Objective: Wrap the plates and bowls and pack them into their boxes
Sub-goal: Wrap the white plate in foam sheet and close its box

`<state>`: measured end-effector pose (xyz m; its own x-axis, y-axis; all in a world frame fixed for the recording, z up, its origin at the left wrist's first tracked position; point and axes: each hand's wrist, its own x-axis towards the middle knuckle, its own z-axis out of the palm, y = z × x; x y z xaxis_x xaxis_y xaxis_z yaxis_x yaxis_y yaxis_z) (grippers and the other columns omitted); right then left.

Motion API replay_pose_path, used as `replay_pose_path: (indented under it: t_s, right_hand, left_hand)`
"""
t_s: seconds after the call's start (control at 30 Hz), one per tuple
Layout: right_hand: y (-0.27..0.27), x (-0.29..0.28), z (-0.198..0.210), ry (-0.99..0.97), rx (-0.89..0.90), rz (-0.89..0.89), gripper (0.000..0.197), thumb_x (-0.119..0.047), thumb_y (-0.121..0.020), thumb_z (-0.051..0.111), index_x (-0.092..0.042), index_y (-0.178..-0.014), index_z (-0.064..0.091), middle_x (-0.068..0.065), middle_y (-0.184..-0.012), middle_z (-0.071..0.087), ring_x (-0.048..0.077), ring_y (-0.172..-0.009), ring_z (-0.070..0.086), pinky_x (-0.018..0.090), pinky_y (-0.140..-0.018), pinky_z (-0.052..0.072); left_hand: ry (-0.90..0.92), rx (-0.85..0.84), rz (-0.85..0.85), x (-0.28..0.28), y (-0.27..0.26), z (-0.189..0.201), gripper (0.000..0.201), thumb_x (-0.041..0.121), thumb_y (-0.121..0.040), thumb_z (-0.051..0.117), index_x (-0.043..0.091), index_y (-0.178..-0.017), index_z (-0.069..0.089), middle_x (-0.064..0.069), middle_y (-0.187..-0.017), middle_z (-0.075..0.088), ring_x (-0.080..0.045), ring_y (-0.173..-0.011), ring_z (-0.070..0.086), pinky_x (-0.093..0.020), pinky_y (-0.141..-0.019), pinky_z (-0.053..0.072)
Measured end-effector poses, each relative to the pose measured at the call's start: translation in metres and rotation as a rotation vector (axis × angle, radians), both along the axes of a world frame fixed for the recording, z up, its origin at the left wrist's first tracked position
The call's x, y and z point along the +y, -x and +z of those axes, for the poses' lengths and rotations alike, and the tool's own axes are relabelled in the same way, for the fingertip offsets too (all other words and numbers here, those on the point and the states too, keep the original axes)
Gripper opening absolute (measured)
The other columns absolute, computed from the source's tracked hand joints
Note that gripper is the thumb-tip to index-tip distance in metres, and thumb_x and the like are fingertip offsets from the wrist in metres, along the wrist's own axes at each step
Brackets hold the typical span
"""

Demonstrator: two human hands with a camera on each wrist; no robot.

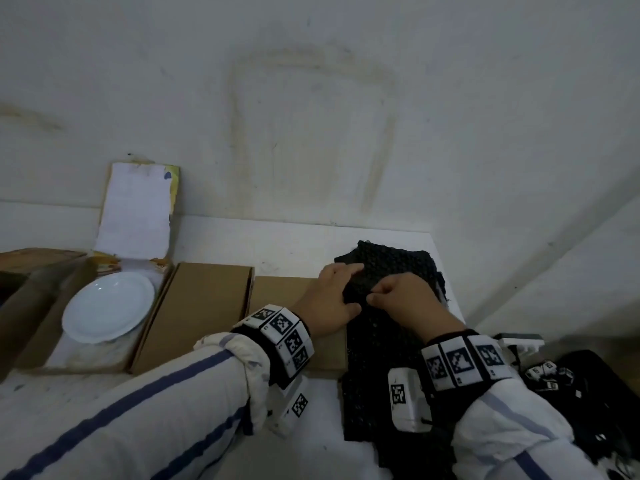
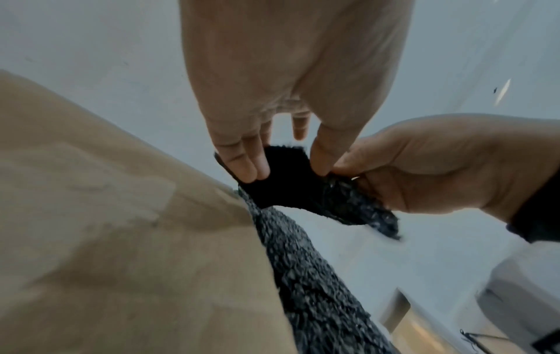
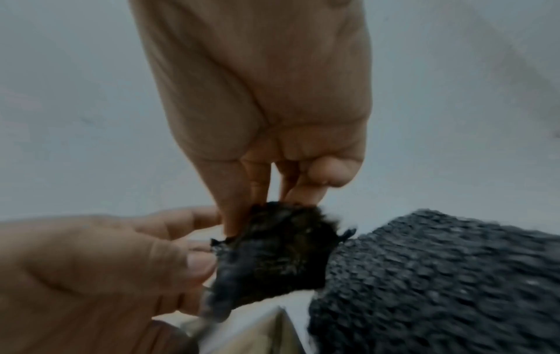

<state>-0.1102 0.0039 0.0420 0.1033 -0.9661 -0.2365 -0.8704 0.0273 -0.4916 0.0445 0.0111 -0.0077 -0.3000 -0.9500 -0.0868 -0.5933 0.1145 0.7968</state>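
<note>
Peeling one sheet of black mesh wrap [image 1: 388,327] off the stack, the plate still waiting.

I have both hands at one edge of the wrap: my left hand [image 1: 329,303] pinches a fold between thumb and fingers, my right hand [image 1: 401,299] pinches the same edge beside it, so I judge I am separating a single layer. Next I need it lifted free and carried over. The white plate [image 1: 109,306] lies unwrapped in an open box [image 1: 45,327], well left of the wrap; two shut cardboard boxes [image 1: 197,310] sit between them, one touching the wrap and under my left wrist, so the sheet must pass over them. No bowls show.
</note>
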Motion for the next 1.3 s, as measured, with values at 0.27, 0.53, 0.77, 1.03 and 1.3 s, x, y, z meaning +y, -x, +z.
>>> replay_pose_path:
  t_s: [0.27,0.53,0.77,1.03,1.3]
  right_hand:
    - [-0.098,0.004,0.015,0.137,-0.395,0.036,0.023,-0.014,-0.081,0.069,-0.016,-0.067,0.052,-0.004,-0.102,0.059,0.013,-0.095,0.06,0.029,-0.085,0.05]
    - [-0.238,0.021,-0.007,-0.126,-0.577,0.22,0.019,-0.018,-0.085,0.067,-0.02,-0.068,0.059,0.001,-0.078,0.066,0.015,-0.075,0.063,0.031,-0.072,0.053]
    - [-0.345,0.011,-0.037,-0.05,-0.286,0.48,0.032,-0.015,-0.08,0.067,-0.032,-0.069,0.042,-0.004,-0.076,0.055,0.013,-0.073,0.052,0.022,-0.059,0.038]
    - [-0.396,-0.036,-0.063,0.076,0.172,0.396,0.017,-0.007,-0.088,0.053,-0.005,-0.102,0.062,0.013,-0.109,0.064,0.027,-0.103,0.058,0.028,-0.084,0.043]
    - [-0.434,-0.044,-0.084,-0.155,0.483,0.482,0.033,-0.025,-0.091,0.053,-0.007,-0.119,0.056,0.015,-0.129,0.048,0.031,-0.116,0.051,0.036,-0.101,0.043]
  left_hand:
    - [-0.05,0.317,0.328,0.018,-0.086,0.032,0.005,0.022,-0.091,0.057,0.02,-0.086,0.058,-0.003,-0.085,0.064,-0.018,-0.076,0.061,-0.038,-0.076,0.053]
    - [-0.156,0.429,0.401,0.056,-0.232,0.016,0.031,0.001,-0.08,0.069,0.014,-0.104,0.056,-0.009,-0.105,0.064,-0.018,-0.095,0.062,-0.024,-0.076,0.054]
    - [-0.107,0.452,0.666,0.066,-0.321,-0.01,0.016,0.007,-0.085,0.065,0.015,-0.086,0.052,-0.002,-0.082,0.057,-0.015,-0.077,0.056,-0.024,-0.067,0.047]
    - [-0.401,-0.402,0.25,0.069,-0.368,-0.057,0.052,0.036,-0.092,0.056,0.015,-0.139,0.044,-0.01,-0.152,0.026,-0.028,-0.14,0.027,-0.035,-0.115,0.026]
    - [-0.314,-0.579,0.06,0.077,-0.373,-0.059,0.058,0.033,-0.084,0.063,0.017,-0.137,0.044,-0.011,-0.145,0.03,-0.031,-0.132,0.029,-0.037,-0.109,0.03]
